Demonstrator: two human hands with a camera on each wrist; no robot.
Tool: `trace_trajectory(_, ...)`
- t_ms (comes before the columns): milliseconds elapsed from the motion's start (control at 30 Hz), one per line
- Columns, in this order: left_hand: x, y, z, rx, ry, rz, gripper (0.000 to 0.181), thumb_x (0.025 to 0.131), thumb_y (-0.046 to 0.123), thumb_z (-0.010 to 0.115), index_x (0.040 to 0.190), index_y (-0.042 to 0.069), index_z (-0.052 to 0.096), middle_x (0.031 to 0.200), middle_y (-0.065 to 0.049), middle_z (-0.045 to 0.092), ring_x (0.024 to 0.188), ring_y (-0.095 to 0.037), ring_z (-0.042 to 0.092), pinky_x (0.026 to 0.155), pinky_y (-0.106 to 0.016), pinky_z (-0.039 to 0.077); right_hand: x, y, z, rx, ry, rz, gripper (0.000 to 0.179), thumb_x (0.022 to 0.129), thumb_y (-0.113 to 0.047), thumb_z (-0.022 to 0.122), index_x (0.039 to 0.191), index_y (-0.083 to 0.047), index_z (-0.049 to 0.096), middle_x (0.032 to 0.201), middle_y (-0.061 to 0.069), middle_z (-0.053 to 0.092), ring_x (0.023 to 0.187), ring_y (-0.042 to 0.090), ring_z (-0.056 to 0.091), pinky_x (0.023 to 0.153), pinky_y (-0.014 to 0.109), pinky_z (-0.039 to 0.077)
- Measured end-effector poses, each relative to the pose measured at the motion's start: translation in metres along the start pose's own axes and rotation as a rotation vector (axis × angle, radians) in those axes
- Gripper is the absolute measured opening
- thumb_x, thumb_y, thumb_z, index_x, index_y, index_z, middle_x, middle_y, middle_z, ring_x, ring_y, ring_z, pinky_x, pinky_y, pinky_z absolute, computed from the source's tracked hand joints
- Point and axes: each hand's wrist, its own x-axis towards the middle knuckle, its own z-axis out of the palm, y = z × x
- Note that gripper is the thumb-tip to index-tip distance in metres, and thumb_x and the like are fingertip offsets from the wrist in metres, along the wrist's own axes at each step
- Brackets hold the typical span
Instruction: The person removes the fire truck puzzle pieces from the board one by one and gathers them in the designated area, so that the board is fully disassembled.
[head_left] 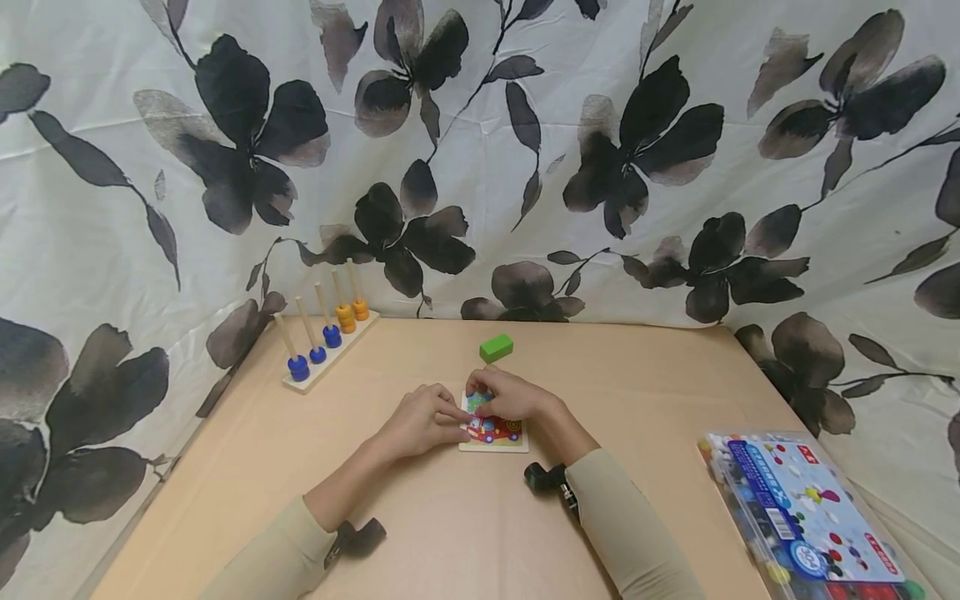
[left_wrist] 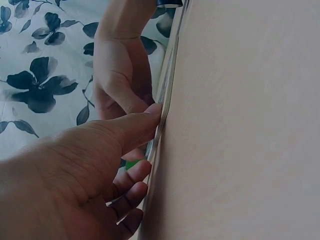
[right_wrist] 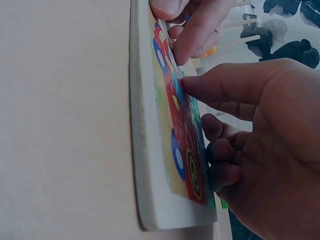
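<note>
A small picture board (head_left: 492, 447), pale-rimmed like a tray puzzle, lies on the table and shows a red vehicle with blue wheels. My left hand (head_left: 423, 423) grips its left edge, the thumb (left_wrist: 152, 111) against the rim and the other fingers bent beside it. From the far right side, my right hand (head_left: 513, 396) reaches over the board. Its thumb (right_wrist: 200, 89) touches the picture surface, while the other fingers curl above the upper part. Whether a loose piece sits between those fingertips is hidden. Both hands are close together at the board's upper left.
Behind the board lies a green block (head_left: 497, 347). At the back left stands a wooden peg rack (head_left: 321, 372) with blue and orange beads. A clear case (head_left: 813, 508) with a printed cover occupies the right front. A floral cloth (head_left: 525, 167) hangs behind the table (head_left: 637, 383).
</note>
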Motion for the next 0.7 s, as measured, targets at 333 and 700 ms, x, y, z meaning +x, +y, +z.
trace_trajectory(333,0.0015,0.0028,-0.0011,-0.002,-0.003,-0.009,0.024,0.084,0.039,0.087,0.104,0.025,0.085,0.107,0.007,0.064,0.103,-0.014,0.052,0.089,-0.041,0.039,-0.0005,0.0014,-0.0009,0.053,0.013,-0.015,0.025,0.095,-0.007,0.071,0.117,-0.012,0.061,0.108,0.006,0.054,0.103,0.022,0.051,0.093,0.037,0.043)
trace_trajectory(700,0.0008,0.0012,0.0008,0.008,0.006,0.001,0.024,0.084,0.038,0.087,0.104,0.025,0.085,0.105,0.008,0.064,0.100,-0.013,0.053,0.088,-0.039,0.038,-0.0026,0.0069,0.0020,0.117,0.069,-0.068,0.023,0.096,-0.005,0.071,0.115,-0.013,0.062,0.102,0.004,0.058,0.097,0.019,0.053,0.088,0.032,0.045)
